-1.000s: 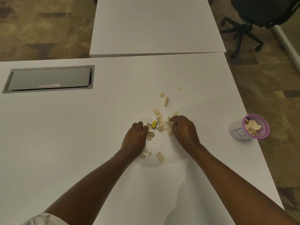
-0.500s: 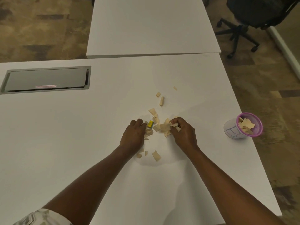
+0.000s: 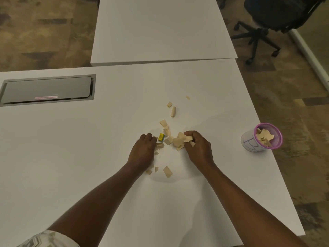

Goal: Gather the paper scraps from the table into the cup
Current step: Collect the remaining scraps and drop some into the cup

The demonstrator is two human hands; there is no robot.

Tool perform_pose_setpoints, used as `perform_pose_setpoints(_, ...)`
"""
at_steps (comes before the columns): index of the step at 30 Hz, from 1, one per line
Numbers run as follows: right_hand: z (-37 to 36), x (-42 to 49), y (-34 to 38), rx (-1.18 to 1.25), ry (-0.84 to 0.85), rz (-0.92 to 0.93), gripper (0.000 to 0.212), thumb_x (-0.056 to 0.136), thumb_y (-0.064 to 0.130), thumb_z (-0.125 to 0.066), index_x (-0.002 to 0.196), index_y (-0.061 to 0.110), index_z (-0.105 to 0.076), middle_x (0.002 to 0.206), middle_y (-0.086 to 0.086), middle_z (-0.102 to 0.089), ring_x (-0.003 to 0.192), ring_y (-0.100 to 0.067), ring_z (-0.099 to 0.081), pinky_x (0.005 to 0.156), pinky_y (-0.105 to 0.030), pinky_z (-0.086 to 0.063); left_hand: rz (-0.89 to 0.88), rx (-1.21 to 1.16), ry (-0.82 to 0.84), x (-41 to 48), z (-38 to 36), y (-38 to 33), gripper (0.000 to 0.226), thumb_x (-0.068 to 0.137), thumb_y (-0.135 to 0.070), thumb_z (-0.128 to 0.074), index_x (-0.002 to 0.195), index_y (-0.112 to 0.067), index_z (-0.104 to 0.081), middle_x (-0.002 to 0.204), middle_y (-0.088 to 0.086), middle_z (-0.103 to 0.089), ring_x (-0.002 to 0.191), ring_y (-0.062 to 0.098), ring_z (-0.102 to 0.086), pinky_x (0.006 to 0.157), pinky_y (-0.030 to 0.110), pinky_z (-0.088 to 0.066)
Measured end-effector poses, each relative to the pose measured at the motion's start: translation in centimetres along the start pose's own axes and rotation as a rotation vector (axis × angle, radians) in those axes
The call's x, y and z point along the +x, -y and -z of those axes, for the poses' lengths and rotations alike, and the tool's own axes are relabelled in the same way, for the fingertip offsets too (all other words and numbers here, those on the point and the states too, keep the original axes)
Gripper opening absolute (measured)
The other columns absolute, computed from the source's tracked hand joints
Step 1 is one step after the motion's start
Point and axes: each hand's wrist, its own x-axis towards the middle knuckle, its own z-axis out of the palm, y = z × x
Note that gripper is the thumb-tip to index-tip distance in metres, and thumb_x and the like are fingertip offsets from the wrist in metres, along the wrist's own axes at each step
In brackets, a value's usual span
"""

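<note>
Gripping paper scraps [image 3: 179,140], left hand [image 3: 142,154] and right hand [image 3: 200,150] fingers curled, white table [image 3: 89,157], cup [image 3: 248,142], carpet [image 3: 293,104], chair [image 3: 270,13].

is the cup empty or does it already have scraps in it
Partly filled: tan paper scraps lie inside the cup, below its purple rim.

an office – white desks [image 3: 160,29]; swivel chair [image 3: 274,13]

Far side: on my feed, a second white table [image 3: 160,29] stands just beyond the worktop's [image 3: 71,157] far edge.
Hatch: a grey cable hatch [image 3: 47,90] sits set into the worktop, far left.
Chair: a black office chair [image 3: 267,15] on castors, far right.
Floor: mottled brown carpet [image 3: 44,32].
Block: I see a small yellow block [image 3: 161,137] mid-worktop.
</note>
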Motion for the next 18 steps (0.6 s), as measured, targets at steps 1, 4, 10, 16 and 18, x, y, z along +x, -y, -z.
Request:
perform_pose_setpoints(1, 0.0, 0.0, 0.0, -0.002, -0.003, 0.002, 0.023, 0.09, 0.012, -0.06, 0.109, 0.025, -0.067, 0.099, 0.014, -0.068, 0.087, -0.002, -0.06, 0.068, 0.002, -0.039, -0.002, 0.005, 0.006, 0.0, 0.0, 0.0, 0.011, 0.09, 0.002, -0.059, 0.098, -0.004, -0.064, 0.095, 0.014, -0.062, 0.086, 0.032, -0.055, 0.063, 0.034, -0.034)
perform_pose_setpoints(4, 0.0, 0.2, -0.3, -0.033, -0.016, 0.007, 0.023, 0.089, 0.01, -0.06, 0.106, 0.022, -0.07, 0.099, 0.01, -0.067, 0.087, -0.004, -0.058, 0.07, 0.003, -0.038, 0.008, 0.005, 0.015, 0.0, 0.1, -0.1, 0.011, 0.093, -0.001, -0.054, 0.1, -0.005, -0.062, 0.099, 0.014, -0.061, 0.09, 0.032, -0.054, 0.066, 0.033, -0.033)
perform_pose_setpoints(10, -0.1, 0.6, -0.8, -0.089, -0.028, -0.013, 0.024, 0.088, 0.006, -0.06, 0.106, 0.018, -0.07, 0.108, -0.002, -0.061, 0.092, -0.008, -0.054, 0.076, -0.002, -0.033, 0.1, -0.055, 0.027, -0.1, 0.4, -0.3, 0.015, 0.098, -0.004, -0.047, 0.103, -0.007, -0.061, 0.103, 0.01, -0.057, 0.097, 0.03, -0.052, 0.07, 0.036, -0.04)
perform_pose_setpoints(16, 0.3, 0.7, -0.9, -0.083, -0.031, -0.039, 0.024, 0.089, 0.007, -0.059, 0.106, 0.019, -0.069, 0.108, -0.001, -0.065, 0.092, -0.009, -0.056, 0.078, -0.013, -0.037, 0.238, -0.162, -0.049, -0.5, 1.0, -0.6, 0.016, 0.099, -0.01, -0.048, 0.088, -0.005, -0.059, 0.091, 0.009, -0.056, 0.087, 0.028, -0.052, 0.067, 0.039, -0.043)
perform_pose_setpoints(18, 0.6, 0.6, -0.8, -0.063, -0.041, -0.036, 0.022, 0.089, 0.008, -0.06, 0.105, 0.019, -0.069, 0.108, 0.001, -0.067, 0.094, -0.01, -0.059, 0.077, -0.011, -0.038, 0.285, -0.214, -0.09, -0.4, 1.4, -0.8, 0.013, 0.095, -0.01, -0.052, 0.086, -0.007, -0.06, 0.087, 0.005, -0.054, 0.084, 0.026, -0.052, 0.064, 0.035, -0.039)
